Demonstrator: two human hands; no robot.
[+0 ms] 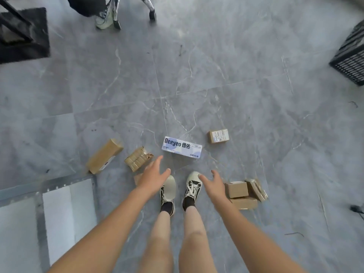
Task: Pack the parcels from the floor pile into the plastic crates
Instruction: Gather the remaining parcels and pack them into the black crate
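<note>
Parcels lie scattered on the grey floor around my feet. A white box printed "Deeyeo" [182, 147] lies just ahead of my shoes. A long brown box [105, 156] and a taped brown parcel [138, 159] lie to the left, a small brown box with a label [218, 135] to the right. Three brown boxes [246, 192] are heaped by my right foot. My left hand [154, 174] reaches forward with fingers spread, empty, above a small brown parcel [137, 178] that it mostly hides. My right hand [212, 184] is also open and empty. A black plastic crate [350, 60] stands at the far right.
A metal frame with white panels [57, 201] sits at the lower left. Another person's shoe [104, 18] and chair legs [152, 14] are at the top, beside a dark mat [25, 36] with a black stand. Thin black scraps lie on the floor at the right.
</note>
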